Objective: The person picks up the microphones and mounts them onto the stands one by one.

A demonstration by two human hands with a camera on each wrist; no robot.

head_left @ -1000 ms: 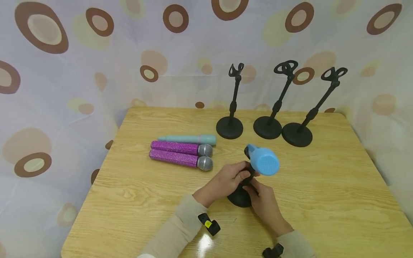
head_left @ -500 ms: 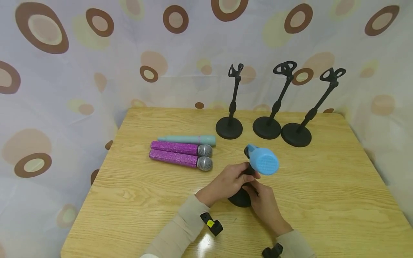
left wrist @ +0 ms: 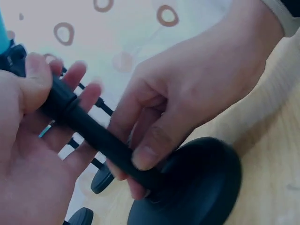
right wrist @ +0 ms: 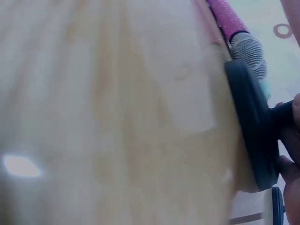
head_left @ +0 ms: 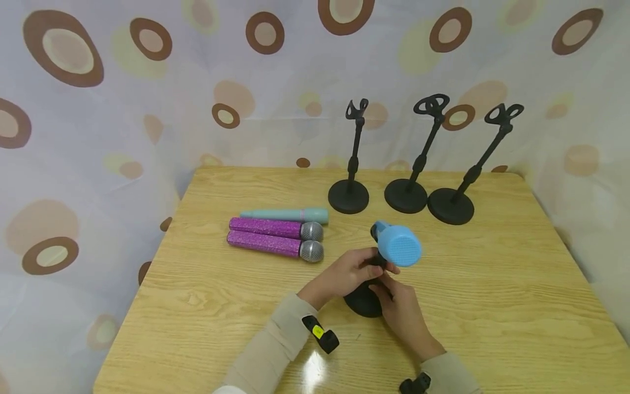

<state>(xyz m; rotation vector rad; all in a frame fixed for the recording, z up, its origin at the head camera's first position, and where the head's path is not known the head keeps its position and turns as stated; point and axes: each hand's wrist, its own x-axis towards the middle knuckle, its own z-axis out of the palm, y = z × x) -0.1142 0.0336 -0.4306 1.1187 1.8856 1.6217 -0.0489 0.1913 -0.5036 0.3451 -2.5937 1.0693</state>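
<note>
In the head view, a light blue microphone (head_left: 402,247) sits in the clip atop a black tabletop stand (head_left: 363,302), its mesh end towards me. My left hand (head_left: 344,273) holds the upper part of the stand, just below the microphone. In the left wrist view its thumb presses the thick collar (left wrist: 61,101) while some fingers extend loosely behind. Lower down, my right hand (head_left: 404,314) pinches the pole (left wrist: 105,143) close above the round base. The right wrist view shows that base (right wrist: 253,126) edge-on, tilted; whether it touches the table cannot be told.
Three black stands, left (head_left: 349,197), middle (head_left: 406,196) and right (head_left: 451,207), stand at the back with unfilled clips. Left of my hands lie a teal microphone (head_left: 285,215) and two glittery purple microphones, rear (head_left: 266,226) and front (head_left: 266,243). A patterned curtain (head_left: 275,137) hangs behind the table.
The left thumb and fingers have shifted slightly about the stand's upper part. The blue microphone and base sit a little further left in view, partly because the head view moved. My right hand keeps its hold.
</note>
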